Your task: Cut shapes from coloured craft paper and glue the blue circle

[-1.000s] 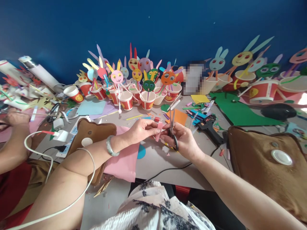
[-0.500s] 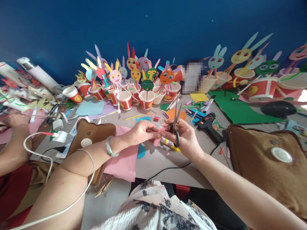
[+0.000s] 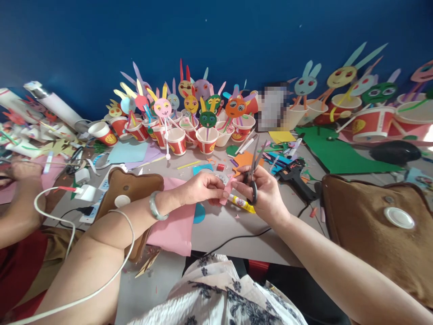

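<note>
Over the middle of the table, my left hand point(image 3: 205, 187) pinches a small piece of pink paper point(image 3: 227, 192) between thumb and fingers. My right hand point(image 3: 265, 192) has a pair of black-handled scissors point(image 3: 253, 174) hooked on its fingers, the blades pointing up and away from the paper. Its fingertips are close to the upper edge of the pink piece; whether they touch it is hard to see. Just beyond the paper, a yellow glue stick point(image 3: 241, 203) lies on the table. A blue paper circle point(image 3: 199, 213) rests beside a large pink sheet point(image 3: 174, 225) under my left forearm.
Paper cups point(image 3: 207, 140) with paper rabbit faces line the back. A black glue gun point(image 3: 296, 180) and a brown hot-water bag point(image 3: 368, 234) lie right; another brown bag point(image 3: 135, 185) and a power strip point(image 3: 89, 212) lie left. A co-worker's arm point(image 3: 23, 194) is at far left.
My right hand has shifted slightly right, away from the left hand, and the scissors have tilted to the right with it. The pink paper shows more between my hands.
</note>
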Available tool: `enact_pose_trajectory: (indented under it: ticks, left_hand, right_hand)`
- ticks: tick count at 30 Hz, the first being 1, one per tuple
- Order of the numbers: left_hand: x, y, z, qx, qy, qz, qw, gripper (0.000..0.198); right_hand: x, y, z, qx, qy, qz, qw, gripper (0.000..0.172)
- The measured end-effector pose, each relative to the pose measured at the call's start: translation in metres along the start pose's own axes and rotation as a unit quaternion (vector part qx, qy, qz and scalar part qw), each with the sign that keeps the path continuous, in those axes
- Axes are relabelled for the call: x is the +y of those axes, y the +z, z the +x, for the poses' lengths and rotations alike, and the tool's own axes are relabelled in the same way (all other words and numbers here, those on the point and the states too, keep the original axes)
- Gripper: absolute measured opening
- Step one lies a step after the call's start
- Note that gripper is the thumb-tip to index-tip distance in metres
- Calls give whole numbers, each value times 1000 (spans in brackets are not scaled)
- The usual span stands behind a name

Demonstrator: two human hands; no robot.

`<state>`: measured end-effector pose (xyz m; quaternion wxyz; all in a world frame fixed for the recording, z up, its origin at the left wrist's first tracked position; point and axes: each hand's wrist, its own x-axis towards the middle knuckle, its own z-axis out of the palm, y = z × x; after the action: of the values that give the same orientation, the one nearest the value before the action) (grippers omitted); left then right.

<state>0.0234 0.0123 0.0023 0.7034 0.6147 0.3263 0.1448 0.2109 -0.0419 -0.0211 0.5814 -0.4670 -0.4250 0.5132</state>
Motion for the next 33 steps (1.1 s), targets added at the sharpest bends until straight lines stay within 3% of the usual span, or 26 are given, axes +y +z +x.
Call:
enact_pose_trajectory:
  ticks: [24, 33]
  left_hand:
    - [2, -2, -1, 5, -24, -7, 1000, 48]
    - [-3, -2, 0, 18, -2, -10, 1000, 43]
  right_hand:
    - [-4, 0, -1, -3, 11, -26, 1000, 42]
    - [-4, 1, -2, -18, 17, -28, 999, 42]
